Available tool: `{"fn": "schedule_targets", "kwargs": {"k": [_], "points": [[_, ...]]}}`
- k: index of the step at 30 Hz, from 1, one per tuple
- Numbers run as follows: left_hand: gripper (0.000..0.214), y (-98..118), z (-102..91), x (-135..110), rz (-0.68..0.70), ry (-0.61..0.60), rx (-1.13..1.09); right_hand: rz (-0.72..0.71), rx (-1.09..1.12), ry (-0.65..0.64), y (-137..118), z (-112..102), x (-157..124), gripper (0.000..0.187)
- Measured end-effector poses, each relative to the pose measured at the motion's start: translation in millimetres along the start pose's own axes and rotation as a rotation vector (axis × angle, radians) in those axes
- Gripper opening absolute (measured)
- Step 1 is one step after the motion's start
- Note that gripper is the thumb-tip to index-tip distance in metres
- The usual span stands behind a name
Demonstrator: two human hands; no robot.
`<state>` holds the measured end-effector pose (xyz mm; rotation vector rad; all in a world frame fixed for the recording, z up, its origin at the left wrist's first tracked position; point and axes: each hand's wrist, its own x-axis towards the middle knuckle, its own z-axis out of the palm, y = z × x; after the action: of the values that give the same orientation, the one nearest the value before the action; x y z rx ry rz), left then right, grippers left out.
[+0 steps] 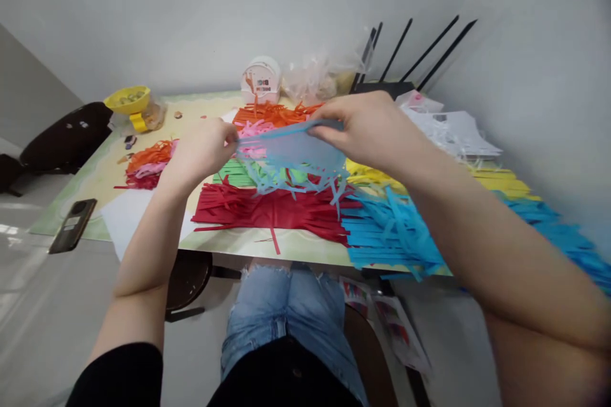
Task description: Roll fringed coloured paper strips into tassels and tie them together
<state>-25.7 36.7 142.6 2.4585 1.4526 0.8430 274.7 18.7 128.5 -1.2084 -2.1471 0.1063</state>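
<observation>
A light blue sheet of fringed tissue paper (291, 145) is stretched level above the table, its cut strips dangling. My left hand (203, 149) pinches its left end, and my right hand (356, 124) grips the top edge near the right end. Below it lies a red fringed tissue sheet (281, 210), with green fringe (229, 173) just behind. Blue fringed tissue (386, 229) spreads beneath my right forearm, partly hidden by it. Orange fringe (272, 116) and pink fringe (258, 128) show behind the held sheet.
A phone (72, 226) lies at the table's left edge, near a white sheet of paper (125, 216). A yellow bowl (128, 100) stands back left. Along the wall are a white box (261, 79), plastic bags (315, 76) and a black router (384, 88) with upright antennas.
</observation>
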Motion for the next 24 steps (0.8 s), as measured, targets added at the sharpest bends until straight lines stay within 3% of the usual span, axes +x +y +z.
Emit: {"fn": "schedule_targets", "kwargs": {"k": [2,4,7,9,14,19,21,24], "points": [[0.007,1,-1.8,0,-0.012,0.086,0.009,-0.038,-0.005,-0.014,10,1,8,0.027],[0.021,13,3.8,3,0.039,0.115,-0.158,-0.053,0.011,-0.011,17,4,15,0.028],[0.02,36,21.1,15,0.12,-0.008,-0.452,-0.047,0.04,-0.036,19,2,20,0.024],[0.011,43,30.5,24,0.111,-0.119,-0.49,-0.034,0.051,-0.067,18,-6,19,0.024],[0.02,35,28.1,34,0.06,-0.301,-0.489,-0.004,0.143,-0.025,11,-22,10,0.029],[0.033,18,17.0,33,-0.002,-0.352,-0.417,0.003,0.233,0.002,10,-24,9,0.014],[0.028,13,13.8,32,-0.046,-0.318,-0.338,-0.019,0.202,-0.006,11,-25,10,0.016],[0.031,17,12.4,27,0.055,-0.075,-0.308,-0.058,0.136,-0.008,15,-20,9,0.029]]}}
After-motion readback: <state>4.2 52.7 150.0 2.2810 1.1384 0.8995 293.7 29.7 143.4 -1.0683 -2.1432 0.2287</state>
